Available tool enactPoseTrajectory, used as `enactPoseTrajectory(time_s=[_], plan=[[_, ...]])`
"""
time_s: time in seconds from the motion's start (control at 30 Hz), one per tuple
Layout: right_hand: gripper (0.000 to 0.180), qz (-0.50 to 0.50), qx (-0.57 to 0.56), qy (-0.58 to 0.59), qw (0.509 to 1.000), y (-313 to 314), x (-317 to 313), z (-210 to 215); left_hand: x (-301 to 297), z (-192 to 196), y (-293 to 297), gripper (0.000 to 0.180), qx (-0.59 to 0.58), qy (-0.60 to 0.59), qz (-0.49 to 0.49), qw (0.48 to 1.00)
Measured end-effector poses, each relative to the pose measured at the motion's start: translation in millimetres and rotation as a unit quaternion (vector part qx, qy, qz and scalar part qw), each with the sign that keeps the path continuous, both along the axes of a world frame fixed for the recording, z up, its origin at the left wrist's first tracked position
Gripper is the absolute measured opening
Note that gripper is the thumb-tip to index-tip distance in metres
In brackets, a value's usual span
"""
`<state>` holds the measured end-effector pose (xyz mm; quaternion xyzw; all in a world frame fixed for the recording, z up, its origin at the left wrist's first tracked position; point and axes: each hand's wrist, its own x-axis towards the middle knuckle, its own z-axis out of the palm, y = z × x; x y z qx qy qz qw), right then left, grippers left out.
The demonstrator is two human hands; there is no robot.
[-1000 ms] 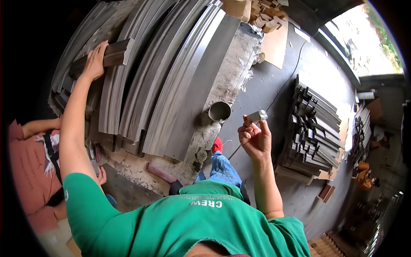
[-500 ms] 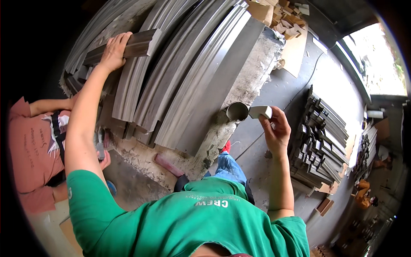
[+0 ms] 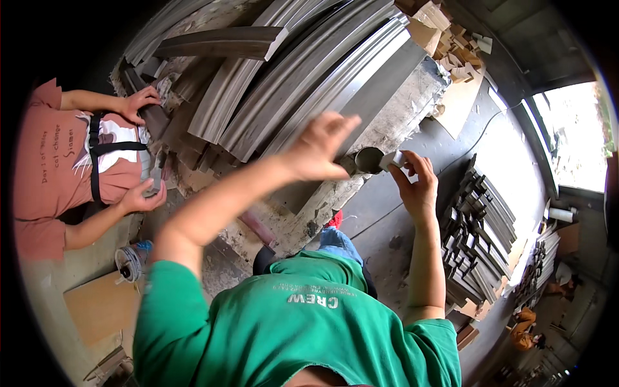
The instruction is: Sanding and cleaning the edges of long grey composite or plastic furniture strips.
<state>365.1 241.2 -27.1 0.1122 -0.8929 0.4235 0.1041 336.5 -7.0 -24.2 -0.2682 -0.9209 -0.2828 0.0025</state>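
My right hand (image 3: 418, 184) pinches a pale grey block (image 3: 391, 160), perhaps a sanding block, right beside a round, open-topped can (image 3: 369, 161) at the table's edge. The inside of the can looks dark. Over the grey moulding strips (image 3: 309, 84), my left hand (image 3: 317, 147) hangs with thumb and fingers apart, holding nothing and slightly smeared by motion. One short dark moulding piece (image 3: 219, 42) lies across the longer strips at the far left, with no hand on it.
A co-worker in a pink shirt (image 3: 71, 148) stands at the left, one hand (image 3: 143, 103) on a dark strip, the other (image 3: 145, 195) gripping a grey block. Stacked dark strips (image 3: 480, 232) lie on the floor at right. Cardboard scraps (image 3: 454, 51) sit behind the worn table (image 3: 412, 97).
My left hand has let go of the short moulding piece and swung right, toward the can. My right hand still holds the block, now tilted differently. The co-worker's hands have come into fuller view.
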Motion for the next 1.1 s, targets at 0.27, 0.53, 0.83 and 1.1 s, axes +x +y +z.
enactPoseTrajectory(time_s=[0.27, 0.53, 0.83, 1.1], plan=[[0.032, 0.091, 0.089, 0.009, 0.992, -7.9, -9.5, 2.9, 17.0, -73.9, 73.8, 0.098, 0.081, 0.016, 0.061, 0.995], [0.033, 0.116, 0.106, -0.024, 0.987, 14.6, -3.4, 18.7, 12.7, -76.2, 70.5, 0.094, 0.041, 0.043, 0.058, 0.997], [0.026, -0.042, -0.573, -0.252, 0.778, 37.1, 11.3, -14.0, 23.2, -53.9, 64.5, 0.101, 0.069, 0.044, 0.064, 0.995], [0.042, -0.017, -0.823, -0.386, 0.416, 20.0, 26.4, -27.1, 1.4, 50.9, -48.3, 0.025, 0.194, 0.228, 0.168, 0.939]])
